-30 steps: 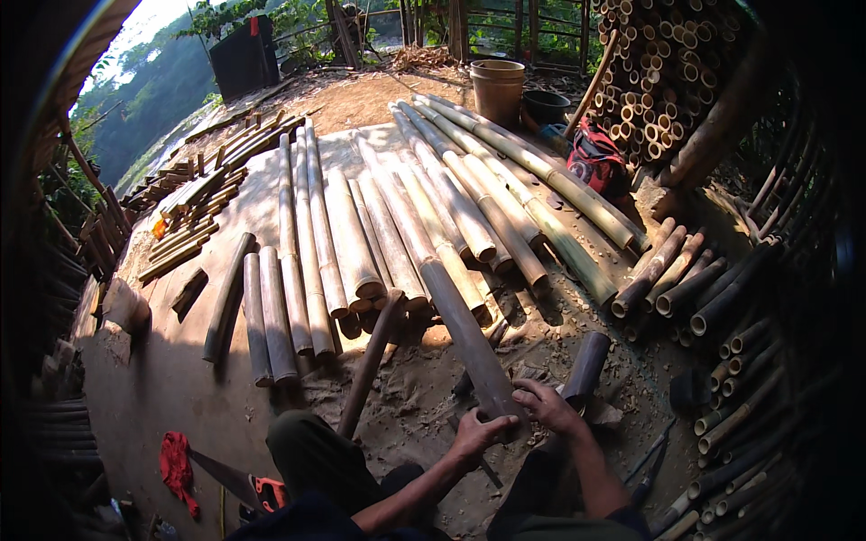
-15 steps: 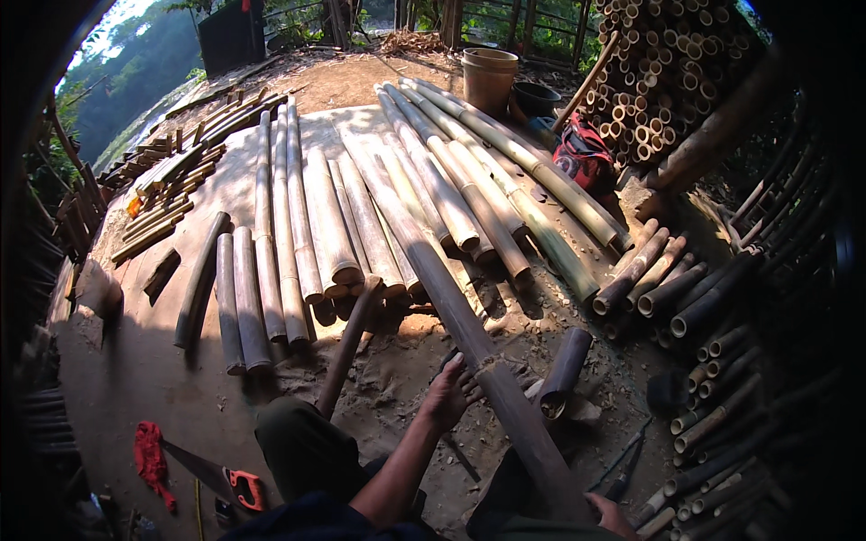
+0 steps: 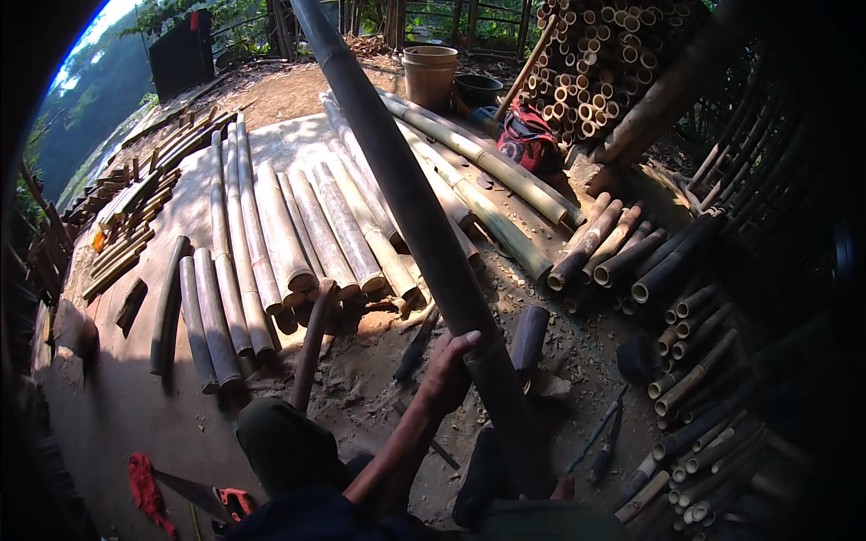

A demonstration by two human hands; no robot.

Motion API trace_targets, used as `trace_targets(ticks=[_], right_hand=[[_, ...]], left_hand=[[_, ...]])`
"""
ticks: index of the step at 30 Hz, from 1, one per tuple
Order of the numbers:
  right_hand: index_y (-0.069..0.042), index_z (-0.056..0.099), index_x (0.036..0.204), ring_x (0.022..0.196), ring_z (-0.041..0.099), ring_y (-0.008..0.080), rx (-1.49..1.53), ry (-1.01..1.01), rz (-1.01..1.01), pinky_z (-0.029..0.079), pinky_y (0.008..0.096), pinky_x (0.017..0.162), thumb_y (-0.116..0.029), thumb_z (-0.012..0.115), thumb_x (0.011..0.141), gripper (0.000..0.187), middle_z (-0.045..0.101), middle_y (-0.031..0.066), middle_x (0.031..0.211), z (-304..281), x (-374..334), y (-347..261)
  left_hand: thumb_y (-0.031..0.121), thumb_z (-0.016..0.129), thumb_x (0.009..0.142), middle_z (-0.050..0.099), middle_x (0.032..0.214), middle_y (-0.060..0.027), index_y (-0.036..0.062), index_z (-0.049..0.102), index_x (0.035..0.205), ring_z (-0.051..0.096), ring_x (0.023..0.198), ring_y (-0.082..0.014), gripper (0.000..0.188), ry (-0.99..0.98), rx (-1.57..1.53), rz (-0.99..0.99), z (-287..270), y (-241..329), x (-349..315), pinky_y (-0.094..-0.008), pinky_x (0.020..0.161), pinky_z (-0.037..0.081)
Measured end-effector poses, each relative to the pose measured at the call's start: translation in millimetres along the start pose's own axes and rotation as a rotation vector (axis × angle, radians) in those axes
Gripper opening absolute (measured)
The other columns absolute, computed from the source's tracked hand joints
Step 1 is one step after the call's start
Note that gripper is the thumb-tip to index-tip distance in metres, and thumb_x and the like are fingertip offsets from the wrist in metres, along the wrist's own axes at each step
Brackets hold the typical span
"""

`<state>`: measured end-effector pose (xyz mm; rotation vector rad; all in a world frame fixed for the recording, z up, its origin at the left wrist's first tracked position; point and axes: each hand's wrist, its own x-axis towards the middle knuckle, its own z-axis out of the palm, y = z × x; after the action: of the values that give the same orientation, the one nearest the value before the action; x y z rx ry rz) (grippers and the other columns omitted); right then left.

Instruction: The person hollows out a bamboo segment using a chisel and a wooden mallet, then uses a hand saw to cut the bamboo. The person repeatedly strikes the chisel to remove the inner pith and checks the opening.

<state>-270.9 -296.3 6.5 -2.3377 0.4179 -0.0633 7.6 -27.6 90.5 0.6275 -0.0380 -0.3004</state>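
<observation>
A long dark bamboo pole [image 3: 419, 212] slants up from my lap toward the top of the view, its far end raised over the other poles. My left hand [image 3: 448, 368] is closed round its underside, with the thumb pressed along the near side. Low down by the pole's near end, my right hand [image 3: 564, 489] shows only in part beside the bamboo; most of its fingers are hidden. Just right of the pole, a short bamboo piece [image 3: 529, 338] leans by a block [image 3: 548, 386]. A dark-bladed knife [image 3: 418, 347] lies on the dirt beyond my left hand.
Long bamboo poles [image 3: 281, 239] lie side by side ahead. Cut bamboo tubes [image 3: 695, 374] are piled at the right. An orange-handled saw [image 3: 236, 503] and a red cloth [image 3: 149, 496] lie lower left. A wooden stick [image 3: 313, 347] stands by my knee. A bucket [image 3: 429, 79] stands farther back.
The pole's far end has risen off the pile. My left hand, its fingers spread beside the pole before, now grips it. The whole view has shifted somewhat to the right.
</observation>
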Motion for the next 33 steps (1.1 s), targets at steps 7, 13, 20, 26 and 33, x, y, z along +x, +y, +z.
trace_targets(ticks=[7,13,20,26,33], right_hand=[[-0.004,0.056,0.137,0.115,0.066,0.0261,0.342,-0.346,-0.243,0.052,0.0425,0.101,-0.016,0.087,0.072,0.073,0.066,0.0122,0.122,-34.6,162.2,-64.7],[-0.002,0.067,0.126,0.108,0.069,0.0195,0.417,-0.572,-0.195,0.055,0.0392,0.098,-0.010,0.085,0.072,0.058,0.073,0.0086,0.112,-14.0,225.9,-95.4],[-0.003,0.050,0.150,0.129,0.062,0.0218,0.490,-0.635,-0.208,0.050,0.0403,0.111,-0.011,0.086,0.082,0.077,0.066,0.0095,0.135,-0.8,244.6,-71.2],[-0.003,0.059,0.143,0.132,0.059,0.0245,0.222,-0.585,-0.322,0.042,0.0429,0.118,-0.018,0.087,0.084,0.066,0.065,0.0100,0.141,2.9,243.2,-45.7],[-0.003,0.051,0.150,0.131,0.061,0.0204,0.605,-0.597,-0.133,0.045,0.0421,0.118,-0.035,0.073,0.102,0.062,0.066,0.0126,0.141,5.9,237.9,-70.9]], left_hand=[[0.029,0.091,0.080,0.072,0.114,-0.0144,-0.0040,0.060,0.132,0.073,0.104,-0.0210,0.069,-0.318,0.439,0.365,139.2,91.5,71.8,-0.0374,0.093,0.060],[0.018,0.096,0.064,0.078,0.098,-0.0152,-0.0066,0.073,0.105,0.077,0.088,-0.0214,0.053,-0.437,0.542,0.491,196.6,100.3,88.1,-0.0352,0.083,0.063],[0.013,0.091,0.060,0.075,0.091,-0.0223,-0.0126,0.069,0.106,0.076,0.084,-0.0286,0.057,-0.506,0.541,0.768,216.9,62.9,85.8,-0.0379,0.078,0.062],[0.012,0.084,0.058,0.069,0.079,-0.0254,-0.0124,0.062,0.099,0.074,0.080,-0.0382,0.053,-0.552,0.583,0.676,225.8,49.5,55.2,-0.0461,0.077,0.058],[0.016,0.087,0.059,0.069,0.087,-0.0303,-0.0082,0.057,0.103,0.072,0.091,-0.0491,0.058,-0.614,0.656,0.691,226.8,42.3,32.1,-0.0495,0.080,0.057]])
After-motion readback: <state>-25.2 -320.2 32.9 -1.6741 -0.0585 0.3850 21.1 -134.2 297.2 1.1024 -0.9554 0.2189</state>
